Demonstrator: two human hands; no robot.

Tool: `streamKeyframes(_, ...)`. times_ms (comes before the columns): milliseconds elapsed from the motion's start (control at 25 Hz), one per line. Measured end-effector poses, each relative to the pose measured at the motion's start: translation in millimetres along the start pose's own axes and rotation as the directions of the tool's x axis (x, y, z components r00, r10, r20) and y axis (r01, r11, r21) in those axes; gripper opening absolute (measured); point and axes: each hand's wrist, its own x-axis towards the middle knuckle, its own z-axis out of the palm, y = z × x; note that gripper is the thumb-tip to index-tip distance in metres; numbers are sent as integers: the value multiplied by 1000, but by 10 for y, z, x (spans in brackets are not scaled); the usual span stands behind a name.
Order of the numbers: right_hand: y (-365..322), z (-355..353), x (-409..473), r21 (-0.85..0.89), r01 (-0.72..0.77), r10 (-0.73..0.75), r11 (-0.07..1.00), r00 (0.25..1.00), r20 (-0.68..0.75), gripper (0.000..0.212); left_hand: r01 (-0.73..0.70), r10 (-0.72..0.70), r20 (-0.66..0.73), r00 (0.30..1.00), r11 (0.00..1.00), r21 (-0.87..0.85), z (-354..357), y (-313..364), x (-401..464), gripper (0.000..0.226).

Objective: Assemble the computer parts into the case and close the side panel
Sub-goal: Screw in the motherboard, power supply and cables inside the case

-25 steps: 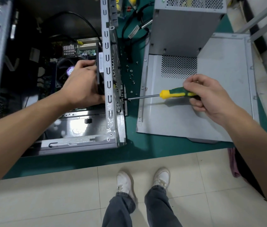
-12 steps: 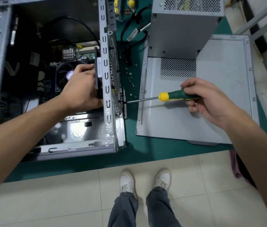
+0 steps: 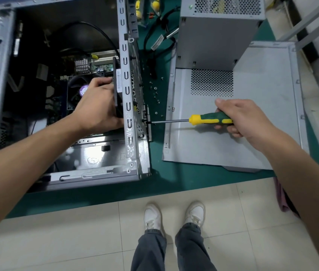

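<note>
- Left hand (image 3: 98,106), center-left of the frame, reached inside the open case (image 3: 131,79); our fingers curled round a black fan (image 3: 118,98) and pressed it against the inner face of the rear wall.
- Right hand (image 3: 240,118), center-right, gripped the green-and-yellow screwdriver (image 3: 209,120) with fingers wrapped fully round the handle. The shaft lay level and the tip met a screw on the outside of the rear wall.
- Change noted: against the frame one second earlier, the thumb and fingers sat differently on the handle, while the tip stayed at the same hole. We judged this to be turning in progress, i.e. a fan screw being driven home.
- Left hand kept its hold on the fan throughout; no shift that we could make out.
- View drifted slightly; the case and bench appeared a touch lower in the frame than before.
- Side panel (image 3: 262,118) lay flat on the green mat (image 3: 174,178) at right, not yet fitted. Power supply (image 3: 213,34) stood on the panel's far end, upper right, outside the case.
- Loose screws (image 3: 155,92) lay scattered on the mat between case and panel.
- Our judgement: task at an early-to-middle stage; the supply and the panel remained to be fitted.
</note>
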Motion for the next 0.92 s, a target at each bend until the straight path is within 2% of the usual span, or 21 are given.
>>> streamKeyframes(40, -24, 17, -14, -47, -13, 13, 999, 1000, -5, 34, 1, -1, -4, 1000, 1000, -1, -13, 16, 5, 12)
streamKeyframes(80, -31, -2, -13, -33, -5, 6, 999, 1000, 12, 27, -4, 4, -15, 1000, 1000, -1, -17, 13, 5, 10)
streamKeyframes(160, -59, -57, -19, 105, 23, -31, 994, 996, 79, 6, -16, 16, -14, 1000, 1000, -10, -24, 13, 7, 15)
streamKeyframes(200, -70, -69, -26, 154, 37, -53, 987, 994, 100, 9, -18, 18, -1, 1000, 1000, -20, -24, 14, 9, 19)
streamKeyframes(240, -62, -81, -19, 131, 56, -68, 990, 993, 94, 8, -16, 16, 6, 1000, 1000, -24, -20, 8, 12, 20)
streamKeyframes(360, -58, -17, -20, -64, 45, -45, 997, 999, 4, 31, -1, 1, -2, 1000, 1000, -20, -22, 24, -1, 18)
streamKeyframes(400, -50, -24, -21, -29, 41, -40, 999, 999, 14, 25, -2, 2, -8, 1000, 1000, -21, -20, 23, -5, 16)
streamKeyframes(480, -51, -44, -30, 162, 40, -52, 986, 996, 68, 4, -1, 1, 2, 1000, 1000, -14, -21, 40, 5, 13)
streamKeyframes(520, -56, -43, -39, 203, 46, -61, 978, 996, 72, 7, -4, 5, 2, 1000, 1000, -13, -21, 40, 5, 13)
streamKeyframes(560, -46, -40, -41, 162, 61, -71, 985, 996, 56, 9, -7, 7, -4, 1000, 1000, -10, -21, 36, 1, 13)
streamKeyframes(640, -37, 2, -42, -11, 47, -46, 999, 999, 11, 29, -3, 2, -13, 1000, 1000, -4, -18, 19, -7, 15)
streamKeyframes(680, -43, 14, -54, -36, 28, -27, 999, 1000, 14, 32, 6, -6, -5, 1000, 1000, -8, -16, 9, -8, 16)
streamKeyframes(800, 6, -54, -67, 159, 1, -18, 987, 994, 107, 6, 33, -33, 8, 999, 999, -27, -14, 34, 3, 16)
streamKeyframes(840, 6, -64, -82, 202, 5, -28, 979, 993, 113, 5, 33, -33, -4, 999, 999, -26, -19, 43, 3, 17)
streamKeyframes(880, 13, -56, -92, 180, 21, -38, 983, 995, 91, 5, 30, -30, -13, 999, 999, -25, -23, 41, -2, 17)
streamKeyframes(920, 23, -26, -90, 100, 31, -36, 994, 998, 50, 14, 30, -30, -11, 999, 999, -26, -22, 37, -10, 16)
